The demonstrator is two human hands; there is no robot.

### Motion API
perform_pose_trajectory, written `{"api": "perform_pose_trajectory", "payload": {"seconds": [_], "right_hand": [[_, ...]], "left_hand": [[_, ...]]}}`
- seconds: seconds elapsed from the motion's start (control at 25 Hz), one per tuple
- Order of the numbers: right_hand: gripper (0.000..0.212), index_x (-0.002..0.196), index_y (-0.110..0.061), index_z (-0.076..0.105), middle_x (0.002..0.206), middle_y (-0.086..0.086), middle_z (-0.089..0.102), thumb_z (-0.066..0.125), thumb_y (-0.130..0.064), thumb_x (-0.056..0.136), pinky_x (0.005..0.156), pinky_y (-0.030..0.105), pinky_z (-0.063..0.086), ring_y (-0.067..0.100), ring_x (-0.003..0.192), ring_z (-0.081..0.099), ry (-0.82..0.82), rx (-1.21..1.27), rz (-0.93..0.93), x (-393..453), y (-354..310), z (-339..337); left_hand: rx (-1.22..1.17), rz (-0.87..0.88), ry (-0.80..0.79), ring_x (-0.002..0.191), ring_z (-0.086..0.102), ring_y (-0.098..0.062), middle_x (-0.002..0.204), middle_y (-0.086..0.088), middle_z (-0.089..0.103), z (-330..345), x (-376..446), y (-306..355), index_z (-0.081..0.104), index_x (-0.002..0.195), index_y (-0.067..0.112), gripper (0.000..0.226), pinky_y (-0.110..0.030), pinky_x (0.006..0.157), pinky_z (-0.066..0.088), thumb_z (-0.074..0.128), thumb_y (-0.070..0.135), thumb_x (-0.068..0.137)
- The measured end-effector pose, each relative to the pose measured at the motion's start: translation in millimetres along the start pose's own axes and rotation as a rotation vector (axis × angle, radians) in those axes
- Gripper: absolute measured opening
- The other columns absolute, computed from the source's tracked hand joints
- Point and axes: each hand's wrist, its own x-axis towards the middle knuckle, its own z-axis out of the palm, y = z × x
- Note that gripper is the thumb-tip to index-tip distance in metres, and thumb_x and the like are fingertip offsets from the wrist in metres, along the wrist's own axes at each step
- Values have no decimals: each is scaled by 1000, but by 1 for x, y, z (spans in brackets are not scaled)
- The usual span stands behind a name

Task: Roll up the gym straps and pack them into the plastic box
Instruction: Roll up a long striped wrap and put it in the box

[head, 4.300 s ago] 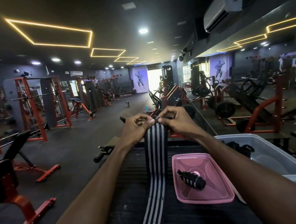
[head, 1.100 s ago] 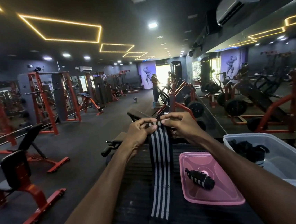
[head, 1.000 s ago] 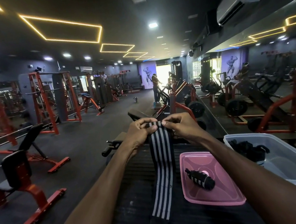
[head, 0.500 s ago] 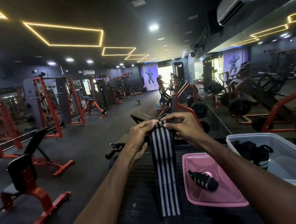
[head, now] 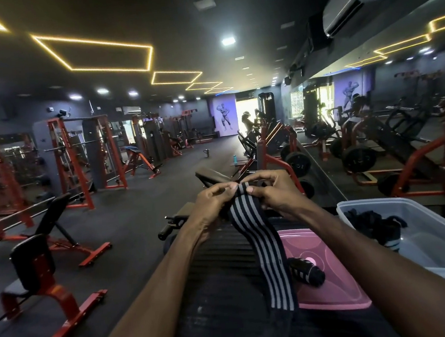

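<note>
A striped strap trailed across the dark counter and the edge of a pink lid bearing a rolled strap, beside the plastic box. Beyond, the left hand and right hand pinched its top end.

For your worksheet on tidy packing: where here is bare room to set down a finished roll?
Free: the near half of the clear plastic box, this side of the dark straps; the pink lid's right part, beyond the rolled strap. Crowded: the lid's left edge, overlapped by the striped strap both hands hold.
</note>
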Motion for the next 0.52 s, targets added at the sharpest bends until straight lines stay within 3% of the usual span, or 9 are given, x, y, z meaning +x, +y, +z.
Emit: {"api": "perform_pose_trajectory", "payload": {"seconds": [0.08, 0.2, 0.32, 0.44, 0.52], "right_hand": [[21, 93, -5, 75, 73, 3, 70, 66, 12, 85, 43, 22, 49, 8, 57, 65, -1, 56, 17, -1, 1, 2], [24, 92, -6, 75, 77, 6, 72, 64, 15, 85, 50, 24, 52, 12, 63, 66, -12, 99, 31, -1, 2, 2], [15, 95, -4, 74, 87, 12, 73, 66, 6, 87, 60, 32, 53, 18, 74, 68, -63, 179, 106, -2, -1, -2], [7, 92, -7, 76, 83, 11, 73, 70, -8, 90, 51, 27, 47, 17, 68, 64, -72, 28, 99, -2, 0, -4], [7, 91, -7, 76, 88, 15, 74, 71, -3, 88, 58, 33, 54, 20, 73, 66, -15, -15, 39, 0, 3, -2]], "left_hand": [[18, 20, 9, 93, 70, -26, 100, -16, 75, 2, -1, -1, 74, 101, 7, 14, -36, 84, 56, 67, 13, 90], [21, 80, 55, 90, 69, -23, 93, -10, 76, 7, -2, -2, 77, 90, 16, 17, -38, 88, 56, 66, 2, 89], [10, 96, 70, 90, 69, -22, 91, -9, 76, 7, -3, -1, 78, 85, 19, 28, -38, 89, 56, 65, -6, 86], [41, 103, 42, 90, 69, -20, 93, -8, 75, 6, -2, -2, 76, 91, 17, 30, -36, 86, 56, 63, -9, 86], [1, 92, 27, 86, 70, -17, 91, -6, 75, 6, -1, -6, 75, 94, 14, 27, -30, 78, 57, 63, -8, 86]]}}
